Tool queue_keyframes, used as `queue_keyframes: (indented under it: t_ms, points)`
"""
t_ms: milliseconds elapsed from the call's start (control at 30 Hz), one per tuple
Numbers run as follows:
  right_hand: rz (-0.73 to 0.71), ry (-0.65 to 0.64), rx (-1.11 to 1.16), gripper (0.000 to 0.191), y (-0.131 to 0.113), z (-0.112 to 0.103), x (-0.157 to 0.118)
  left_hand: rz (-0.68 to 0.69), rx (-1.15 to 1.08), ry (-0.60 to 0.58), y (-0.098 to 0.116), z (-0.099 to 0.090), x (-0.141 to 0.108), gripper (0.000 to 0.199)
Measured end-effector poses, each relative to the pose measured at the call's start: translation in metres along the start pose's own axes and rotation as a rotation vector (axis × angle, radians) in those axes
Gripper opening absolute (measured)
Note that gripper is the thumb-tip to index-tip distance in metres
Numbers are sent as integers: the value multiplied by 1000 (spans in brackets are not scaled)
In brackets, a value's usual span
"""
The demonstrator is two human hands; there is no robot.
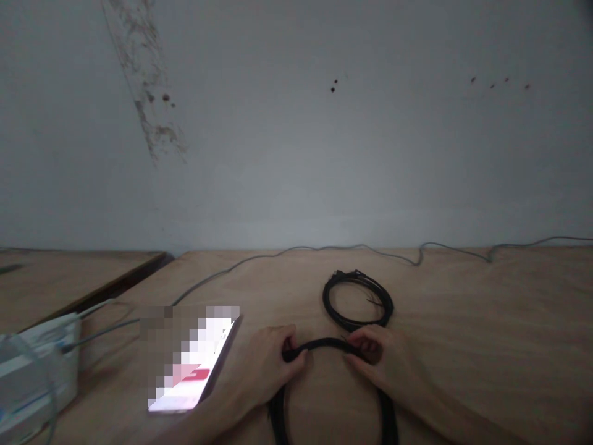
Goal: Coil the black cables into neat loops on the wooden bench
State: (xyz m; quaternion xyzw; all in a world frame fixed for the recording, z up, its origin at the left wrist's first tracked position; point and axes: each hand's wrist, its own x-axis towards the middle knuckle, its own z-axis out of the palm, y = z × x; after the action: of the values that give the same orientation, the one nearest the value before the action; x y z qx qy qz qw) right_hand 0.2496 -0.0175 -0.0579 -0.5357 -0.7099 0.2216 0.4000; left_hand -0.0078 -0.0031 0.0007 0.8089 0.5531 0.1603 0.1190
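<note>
Between my hands lies a large loop of black cable (327, 342), its lower part running out of the bottom of the view. My left hand (273, 361) pinches the loop at its upper left, thumb and fingers closed around it. At the upper right, my right hand (382, 358) grips the same loop between thumb and fingers. A thin dark end, perhaps a tie, sticks up beside the right fingertips. Just beyond the right hand rests a second, smaller coil of black cable (357, 276), held with thin ties.
A phone with a lit, partly blurred screen (197, 377) lies left of my left hand. Farther left stands a white box-like device (39, 371) with cords. A thin grey cable (252, 258) runs along the wooden table (500, 334) near the wall (296, 154). A dark gap (125, 281) separates two tabletops.
</note>
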Motion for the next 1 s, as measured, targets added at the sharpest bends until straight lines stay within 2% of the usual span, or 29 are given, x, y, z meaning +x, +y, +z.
queue_keyframes:
  t_ms: [267,533,733,900,1000]
  points:
    - [-39,-5,-26,16,1,-1,1,-4,3,-6,0,1,2,23]
    - [41,8,52,12,7,0,0,7,-1,11,-2,-1,0,23]
    - [13,38,-40,13,5,-4,2,5,1,33,-4,3,2,24]
    - [-74,-52,-122,11,1,-10,5,21,-17,12,-4,3,2,23]
    - [-177,-83,-214,15,5,-10,6,10,-4,12,-2,0,1,24]
